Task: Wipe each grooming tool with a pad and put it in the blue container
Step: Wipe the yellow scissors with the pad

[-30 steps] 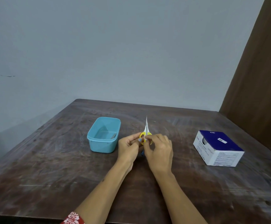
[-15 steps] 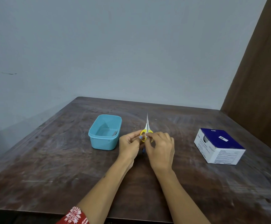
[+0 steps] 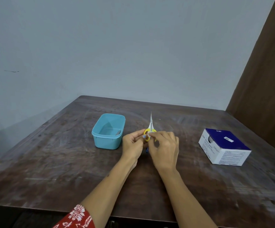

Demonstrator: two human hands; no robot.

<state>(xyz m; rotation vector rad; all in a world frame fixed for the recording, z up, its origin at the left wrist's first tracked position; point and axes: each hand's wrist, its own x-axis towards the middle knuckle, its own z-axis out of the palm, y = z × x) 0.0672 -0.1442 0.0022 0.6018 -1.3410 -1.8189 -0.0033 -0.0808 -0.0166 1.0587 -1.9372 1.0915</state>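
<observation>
Holding one yellow-handled small scissors in left hand, blades pointing away; right hand pinches white pad on handle.

Left hand and right hand meet at the fingertips, fingers curled in a shared pinch, forearms converging.

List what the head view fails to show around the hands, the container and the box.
- Scissors: handle loops largely covered by the left hand and right hand.
- Pad: only a white scrap shows between the fingertips.
- Container: near wall hides part of the grey item inside.
- Box: print too small to read.
</observation>
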